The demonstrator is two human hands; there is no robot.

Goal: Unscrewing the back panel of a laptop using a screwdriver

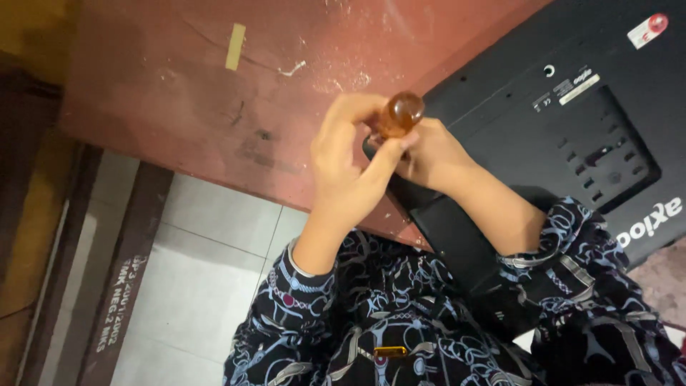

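Floor: pale grey tiles show below the table edge, with a dark timber beam lying along them at left.
Table: one reddish-brown top, scuffed and dusted white, bearing one strip of tan tape.
Monitor: one black flat-panel screen lies face down on the table's right side, rear vents up.
Sleeves: two, dark with a pale chain pattern.
Left hand: fingers curled closed around the tool's handle.
Right hand: also closed about the tool, from behind.
Screwdriver: one, amber handle; its rounded butt faces the camera, long axis running down toward the monitor, shaft hidden by the hands.
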